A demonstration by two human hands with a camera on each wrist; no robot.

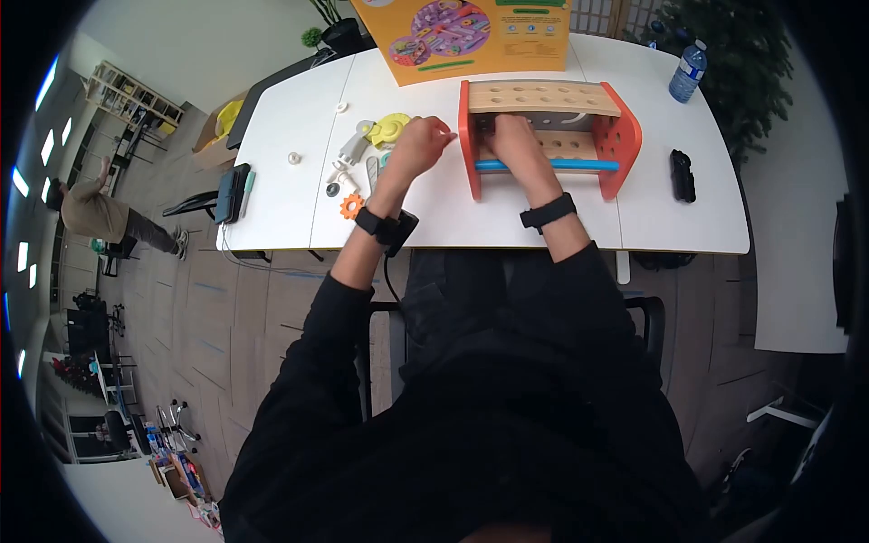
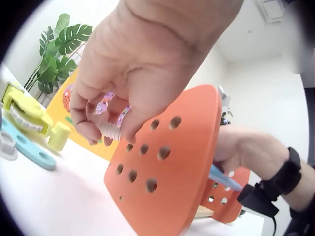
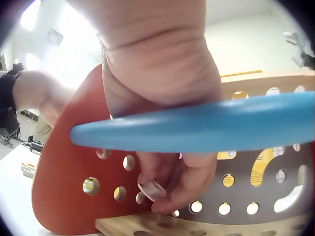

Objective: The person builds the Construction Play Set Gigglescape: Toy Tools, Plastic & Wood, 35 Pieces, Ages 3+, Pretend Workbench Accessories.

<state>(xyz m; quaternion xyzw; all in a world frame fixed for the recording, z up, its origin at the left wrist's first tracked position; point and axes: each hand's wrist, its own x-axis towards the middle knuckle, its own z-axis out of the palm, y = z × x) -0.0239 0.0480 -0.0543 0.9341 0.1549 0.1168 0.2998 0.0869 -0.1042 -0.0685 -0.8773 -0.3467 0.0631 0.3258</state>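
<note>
My left hand [image 1: 419,147] is outside the toy bench's orange side panel [image 2: 165,162], pinching a pale threaded screw [image 2: 109,129] near the panel's holes. Inside the frame, behind the blue bar [image 3: 197,127], my right hand [image 3: 162,88] holds a small white round piece [image 3: 152,191] between thumb and fingers, close to the inner face of the same panel. The bench [image 1: 543,95] stands upright, with wooden strips full of holes and a grey back plate. Whether screw and white piece touch cannot be seen.
Left of the bench lie a yellow toy piece [image 1: 391,128], an orange gear [image 1: 352,206] and other small parts. A large orange box [image 1: 534,41] stands behind. At the right are a water bottle [image 1: 688,72] and a black object [image 1: 682,176]. A person [image 1: 104,213] is far left.
</note>
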